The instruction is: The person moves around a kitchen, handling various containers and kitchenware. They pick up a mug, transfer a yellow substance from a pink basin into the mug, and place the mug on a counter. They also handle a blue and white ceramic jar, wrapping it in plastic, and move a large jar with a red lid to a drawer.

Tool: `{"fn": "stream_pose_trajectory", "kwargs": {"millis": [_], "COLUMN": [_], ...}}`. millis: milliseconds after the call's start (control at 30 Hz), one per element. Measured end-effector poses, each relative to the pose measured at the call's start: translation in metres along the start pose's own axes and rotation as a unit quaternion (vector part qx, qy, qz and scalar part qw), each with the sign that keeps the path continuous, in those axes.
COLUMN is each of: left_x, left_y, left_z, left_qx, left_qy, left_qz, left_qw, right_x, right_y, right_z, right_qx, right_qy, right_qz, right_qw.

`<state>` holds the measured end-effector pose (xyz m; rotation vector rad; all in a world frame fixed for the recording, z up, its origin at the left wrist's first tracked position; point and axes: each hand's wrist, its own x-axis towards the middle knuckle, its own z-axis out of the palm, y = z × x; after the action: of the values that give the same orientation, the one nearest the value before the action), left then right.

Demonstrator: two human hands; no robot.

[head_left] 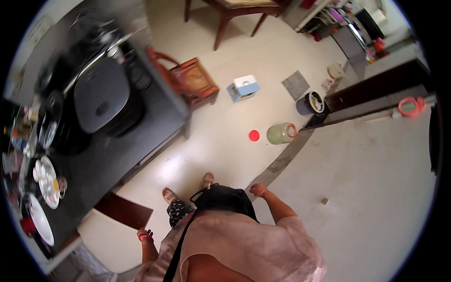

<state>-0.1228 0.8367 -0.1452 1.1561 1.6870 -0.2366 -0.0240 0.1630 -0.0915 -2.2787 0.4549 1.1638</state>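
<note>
My left hand [145,233], with a red band at the wrist, hangs low beside the corner of a brown panel [124,211] under the counter. Its fingers are apart, and nothing shows in them; whether they touch the panel I cannot tell. On the other side, my right hand [257,189] is held out from the body with fingers loosely curled in and nothing visible in it. A black bag [225,199] on a shoulder strap hangs in front of me, nearest to the right hand. The white panel [110,239] lies alongside the brown one.
A dark counter [141,131] on the left carries a lidded black pot [102,96] and white plates [40,221]. On the floor are a greenish jar [280,133], a red lid [254,136], a blue-white box [245,86], a bin [310,103] and a wooden chair [195,80]. A white door [366,188] stands right.
</note>
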Motion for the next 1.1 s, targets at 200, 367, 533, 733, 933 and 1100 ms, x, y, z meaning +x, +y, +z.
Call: {"fn": "stream_pose_trajectory", "kwargs": {"millis": [200, 367, 533, 733, 933, 1100], "left_x": [-0.057, -0.032, -0.041, -0.032, -0.059, -0.113], "left_y": [0.09, 0.144, 0.188, 0.192, 0.183, 0.13], "left_z": [0.109, 0.163, 0.207, 0.221, 0.252, 0.434], "left_qx": [-0.046, -0.222, -0.253, -0.326, 0.033, 0.397], "left_qy": [-0.157, -0.227, -0.239, -0.178, -0.094, -0.233], "left_qz": [0.085, 0.047, 0.13, 0.069, -0.026, 0.009], "left_qw": [0.983, 0.947, 0.928, 0.926, 0.995, 0.888], "right_x": [-0.012, 0.024, 0.023, 0.011, 0.033, 0.099], "right_y": [0.007, 0.026, 0.015, 0.019, 0.088, 0.109], "right_z": [-0.06, -0.099, -0.148, -0.197, -0.231, -0.325], "right_qx": [-0.029, 0.047, 0.208, 0.192, 0.133, 0.144], "right_qy": [-0.006, 0.047, 0.063, 0.047, -0.066, 0.029], "right_qz": [0.031, 0.063, 0.138, 0.164, 0.155, 0.147], "right_qw": [0.999, 0.996, 0.966, 0.966, 0.977, 0.978]}}
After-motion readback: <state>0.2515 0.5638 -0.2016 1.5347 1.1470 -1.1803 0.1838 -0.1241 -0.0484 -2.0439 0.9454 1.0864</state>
